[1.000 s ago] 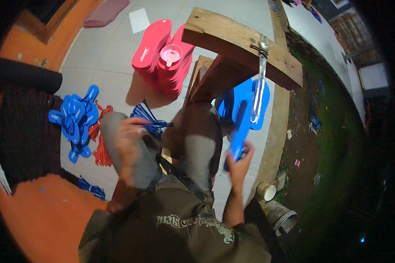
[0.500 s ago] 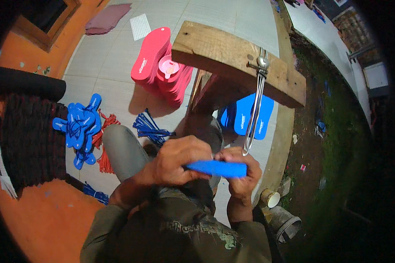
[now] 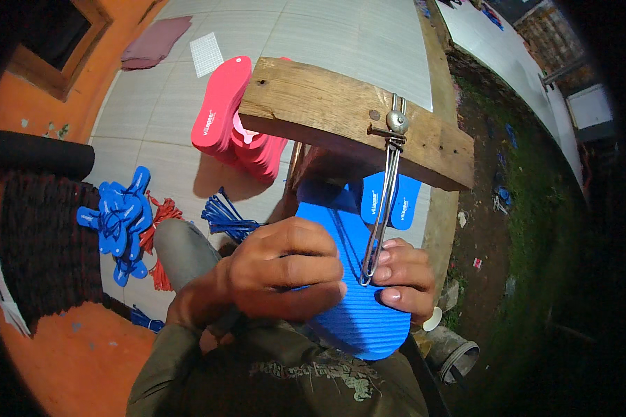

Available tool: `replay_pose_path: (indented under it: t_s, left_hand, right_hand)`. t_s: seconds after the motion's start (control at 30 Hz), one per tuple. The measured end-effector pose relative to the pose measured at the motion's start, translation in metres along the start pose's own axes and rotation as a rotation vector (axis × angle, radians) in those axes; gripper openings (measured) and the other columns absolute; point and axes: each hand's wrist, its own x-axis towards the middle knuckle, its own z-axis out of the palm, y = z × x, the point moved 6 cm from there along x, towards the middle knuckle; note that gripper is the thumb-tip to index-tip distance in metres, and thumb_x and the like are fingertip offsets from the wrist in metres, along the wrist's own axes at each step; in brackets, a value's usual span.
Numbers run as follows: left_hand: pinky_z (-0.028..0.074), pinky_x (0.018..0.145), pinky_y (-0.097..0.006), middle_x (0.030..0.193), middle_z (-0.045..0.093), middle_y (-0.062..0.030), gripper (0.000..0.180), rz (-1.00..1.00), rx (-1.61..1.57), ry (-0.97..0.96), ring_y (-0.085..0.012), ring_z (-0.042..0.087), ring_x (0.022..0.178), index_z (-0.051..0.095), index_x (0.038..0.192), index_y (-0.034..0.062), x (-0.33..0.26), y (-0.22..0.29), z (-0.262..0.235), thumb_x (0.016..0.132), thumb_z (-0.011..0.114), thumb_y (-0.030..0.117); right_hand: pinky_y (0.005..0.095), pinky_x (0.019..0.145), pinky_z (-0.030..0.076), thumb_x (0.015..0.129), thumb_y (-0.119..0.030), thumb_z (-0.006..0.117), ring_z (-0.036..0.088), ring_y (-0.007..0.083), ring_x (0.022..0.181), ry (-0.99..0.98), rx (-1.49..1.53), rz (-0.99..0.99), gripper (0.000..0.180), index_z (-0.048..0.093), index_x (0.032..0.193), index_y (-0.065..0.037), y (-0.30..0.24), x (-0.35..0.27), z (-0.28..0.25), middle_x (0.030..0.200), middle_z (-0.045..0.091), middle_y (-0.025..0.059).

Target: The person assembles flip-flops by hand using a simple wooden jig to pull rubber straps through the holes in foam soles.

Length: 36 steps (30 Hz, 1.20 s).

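Blue sandal sole point(image 3: 355, 306) sits over the lap, ribbed face up, under the metal hook tool point(image 3: 381, 208). Left hand point(image 3: 282, 271) is clamped over its left edge; right hand point(image 3: 405, 274) is curled round the right edge, fingertips just beside the hook's tip. Risk: hook slips, jabs a finger or tears foam. Wooden beam point(image 3: 341, 115) could wobble. Red soles point(image 3: 240, 132) beyond, on the floor.
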Motion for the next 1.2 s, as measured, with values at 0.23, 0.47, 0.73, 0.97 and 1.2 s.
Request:
replay_pose_path:
  t_s: [0.23,0.47,0.73,0.97,1.2]
  left_hand:
    - [0.034,0.078,-0.043,0.101,0.043,-0.0148,0.047,-0.428,0.779,0.279,-0.031,0.039,0.095,0.053,0.098,0.0025,0.015,-0.023,-0.003,0.064,0.075,0.027]
    - [0.03,0.083,-0.032,0.099,0.03,-0.0075,0.071,-0.458,0.773,0.518,-0.0201,0.034,0.094,0.029,0.106,0.0047,-0.061,-0.039,-0.022,0.059,0.08,0.017]
    - [0.039,0.077,-0.034,0.089,0.046,-0.012,0.045,-0.858,0.585,0.248,-0.0245,0.046,0.082,0.046,0.1,0.0016,-0.177,-0.054,0.044,0.067,0.072,0.016]
    - [0.046,0.061,-0.033,0.073,0.059,-0.0111,0.042,-1.134,0.056,0.047,-0.0213,0.058,0.063,0.055,0.102,0.0051,-0.127,-0.055,0.088,0.075,0.065,0.036]
    - [0.046,0.07,-0.035,0.087,0.061,-0.0162,0.035,-1.064,-0.056,-0.041,-0.0263,0.061,0.076,0.056,0.101,0.0013,-0.138,-0.043,0.083,0.081,0.057,0.029]
  right_hand:
    - [0.0302,0.075,0.033,0.065,-0.042,0.074,0.038,0.0157,0.087,0.453,-0.599,0.114,0.076,0.037,0.122,-0.008,0.025,0.022,-0.017,0.096,0.038,0.0038]
    - [0.0402,0.09,0.031,0.067,-0.036,0.074,0.039,0.0304,0.106,0.564,-1.089,0.383,0.073,0.038,0.121,-0.003,0.158,-0.082,-0.135,0.115,0.04,0.016]
    - [0.0443,0.088,0.038,0.061,-0.036,0.076,0.047,0.0356,0.106,0.262,-1.165,1.153,0.072,0.046,0.117,-0.002,0.257,-0.184,-0.153,0.119,0.047,0.0216]
    - [0.0332,0.079,0.039,0.058,-0.028,0.079,0.046,0.0213,0.091,0.21,-0.642,0.967,0.072,0.041,0.113,0.0,0.094,-0.195,-0.088,0.103,0.047,0.0117]
    - [0.0304,0.081,0.039,0.062,-0.023,0.078,0.046,0.0175,0.095,0.314,0.011,0.972,0.073,0.038,0.119,0.0,0.045,-0.168,-0.017,0.103,0.049,0.0096]
